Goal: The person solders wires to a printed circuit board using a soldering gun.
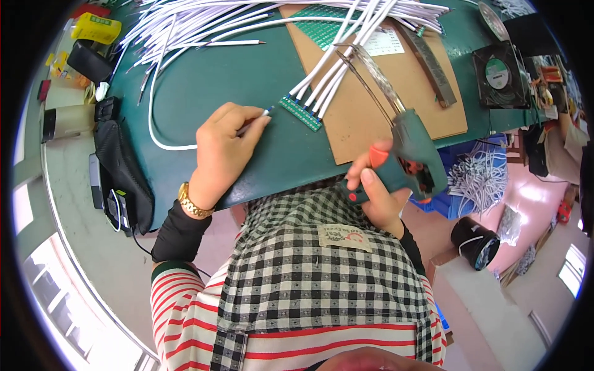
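Observation:
My left hand (pixel 224 145) is closed in a pinch near the end of a white cable (pixel 152 111), whose tip points at the green circuit board (pixel 302 115). The cable loops away to the left and back over the table. Several white cables (pixel 328 83) run from the board's upper edge toward the far side. In my right hand (pixel 382 203) is a dark green soldering gun (pixel 422 145) with a red trigger; its fingers wrap round the handle. The gun's long metal tip reaches over the attached cables, to the right of and beyond the board.
A large bundle of white cables (pixel 192 25) lies along the far side. Under the gun is a brown cardboard sheet (pixel 352 139) with a dark metal bar (pixel 427 65). A fan (pixel 498 74) stands at right, a black pouch (pixel 124 173) at left, and a blue crate (pixel 455 207) below right.

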The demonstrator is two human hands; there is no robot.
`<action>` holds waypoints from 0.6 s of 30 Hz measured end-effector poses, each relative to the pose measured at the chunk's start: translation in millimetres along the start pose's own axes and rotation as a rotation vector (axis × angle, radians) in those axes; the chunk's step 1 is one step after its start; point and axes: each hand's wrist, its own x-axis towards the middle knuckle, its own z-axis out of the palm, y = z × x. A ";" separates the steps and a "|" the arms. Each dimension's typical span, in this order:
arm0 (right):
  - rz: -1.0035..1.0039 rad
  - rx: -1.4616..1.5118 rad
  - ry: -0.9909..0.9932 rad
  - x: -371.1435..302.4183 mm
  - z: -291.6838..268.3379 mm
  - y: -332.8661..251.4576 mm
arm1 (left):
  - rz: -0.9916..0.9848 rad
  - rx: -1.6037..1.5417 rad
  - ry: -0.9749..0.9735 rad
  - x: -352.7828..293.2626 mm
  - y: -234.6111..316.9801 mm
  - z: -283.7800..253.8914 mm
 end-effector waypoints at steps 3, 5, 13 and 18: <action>-0.022 -0.082 -0.041 -8.2 -9.0 4.1 | -0.007 -0.059 0.009 -1.7 -2.0 6.6; -0.060 -0.141 -0.098 -12.4 -15.9 6.9 | -0.005 -0.062 0.027 0.1 -2.3 9.9; -0.073 -0.462 -0.222 -18.6 -27.3 13.6 | 0.034 0.005 0.053 4.4 -8.1 17.5; -0.061 -0.553 -0.267 -25.6 -35.0 22.3 | -0.055 -0.013 0.026 2.4 -7.3 16.2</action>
